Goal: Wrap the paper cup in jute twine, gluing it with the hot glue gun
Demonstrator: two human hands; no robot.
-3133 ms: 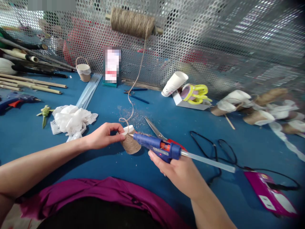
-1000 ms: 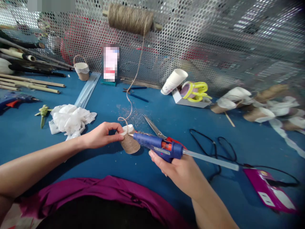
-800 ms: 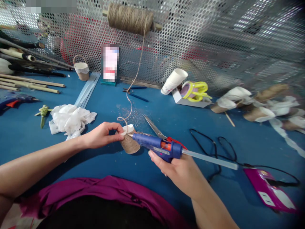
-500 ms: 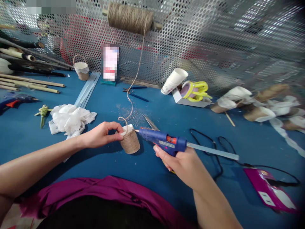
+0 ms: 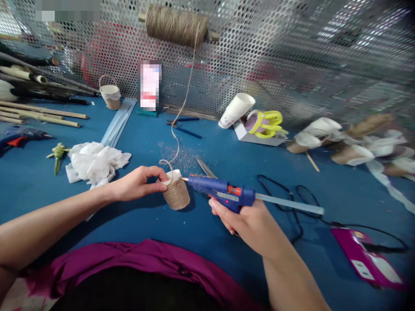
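Observation:
A small paper cup wrapped in jute twine [image 5: 177,193] lies tilted on the blue table [image 5: 207,229]. My left hand [image 5: 138,183] pinches its white rim with fingers closed. My right hand [image 5: 251,224] grips a blue hot glue gun [image 5: 223,194] with a clear glue stick out the back. The nozzle points left, a short gap from the cup's rim. A strand of twine [image 5: 181,116] runs from the cup up to a big spool [image 5: 177,23] on the mesh wall.
Scissors [image 5: 204,166] lie behind the glue gun. Its black cord [image 5: 292,203] loops right toward a magenta box [image 5: 366,261]. White lace [image 5: 95,162], bamboo sticks [image 5: 42,112], a second glue gun [image 5: 19,136], a small finished basket [image 5: 110,93], paper cups [image 5: 236,110] and wrapped cups [image 5: 350,142] surround the work spot.
My right hand drew the glue gun back to the right, so its nozzle left the cup's rim. The left hand and cup stayed put.

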